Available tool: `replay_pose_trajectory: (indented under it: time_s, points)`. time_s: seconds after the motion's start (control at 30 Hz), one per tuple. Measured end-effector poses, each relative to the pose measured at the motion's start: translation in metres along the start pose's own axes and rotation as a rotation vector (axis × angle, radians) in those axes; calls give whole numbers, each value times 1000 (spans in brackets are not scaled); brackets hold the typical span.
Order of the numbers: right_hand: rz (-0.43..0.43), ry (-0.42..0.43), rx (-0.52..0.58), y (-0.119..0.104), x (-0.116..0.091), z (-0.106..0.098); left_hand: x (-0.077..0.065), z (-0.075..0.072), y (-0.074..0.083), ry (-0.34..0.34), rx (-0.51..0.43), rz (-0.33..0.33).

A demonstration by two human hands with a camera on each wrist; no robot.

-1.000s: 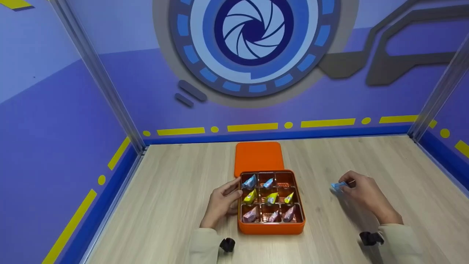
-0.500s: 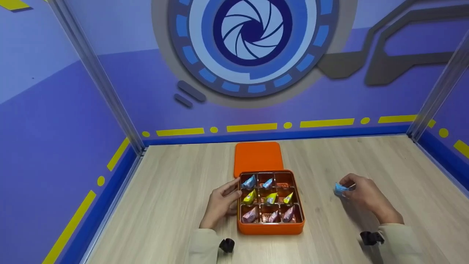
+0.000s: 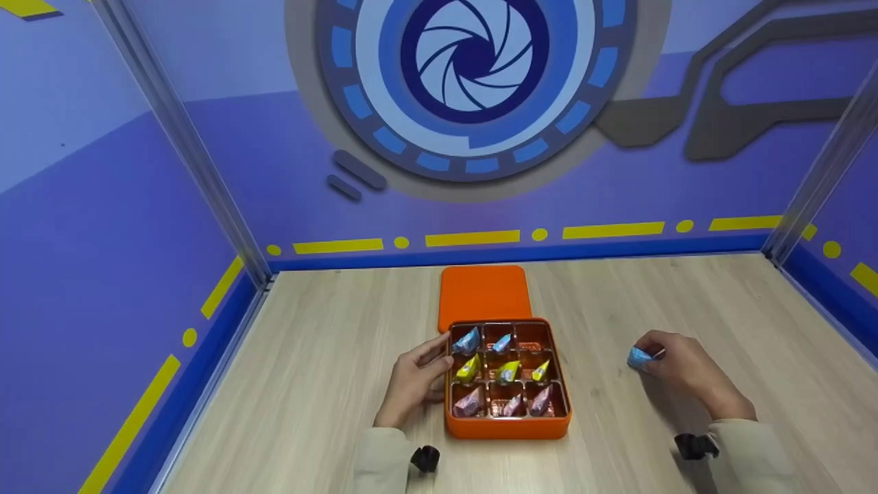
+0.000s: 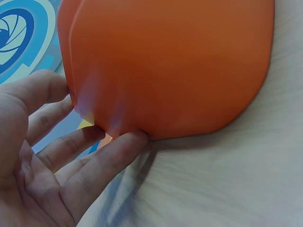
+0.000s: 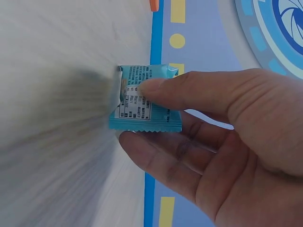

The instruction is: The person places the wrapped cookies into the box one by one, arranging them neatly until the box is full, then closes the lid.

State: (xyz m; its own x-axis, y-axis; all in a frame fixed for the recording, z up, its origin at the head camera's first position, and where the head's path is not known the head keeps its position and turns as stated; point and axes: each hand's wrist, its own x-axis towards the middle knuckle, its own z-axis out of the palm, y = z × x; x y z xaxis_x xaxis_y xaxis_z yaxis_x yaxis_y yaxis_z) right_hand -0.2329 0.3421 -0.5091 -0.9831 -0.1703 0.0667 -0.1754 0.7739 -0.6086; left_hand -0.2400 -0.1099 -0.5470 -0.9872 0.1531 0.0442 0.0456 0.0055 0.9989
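In the right wrist view, my right hand pinches a small blue wrapped candy between thumb and fingers, its printed side and serrated edge showing. In the head view this hand is low over the table, right of the box. My left hand touches the left side of the orange box, thumb at the rim and fingertips along the outer wall. Inside, a nine-compartment tray holds blue candies in the back row, yellow candies in the middle and pink candies in front. The back right compartment is bare.
Directly behind the box lies its flat orange lid, the box's back edge overlapping it in the head view. Blue printed panels enclose the wooden table at the back and both sides.
My right hand has shifted slightly toward me, and the blue candy has turned in its fingers. The left hand and the box have stayed put.
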Motion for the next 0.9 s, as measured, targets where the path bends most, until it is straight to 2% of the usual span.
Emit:
replay_pose_trajectory:
  time_s: [0.43, 0.67, 0.9]
  points:
    - [11, 6, -6, -19, 6, 7, 1, 1, 1, 17, 1, -6]
    - [-31, 30, 3, -31, 10, 14, 1, 2, 0, 15, 8, -10]
    - [-134, 117, 10, -40, 13, 21, 2, 1, -2, 21, 39, 13]
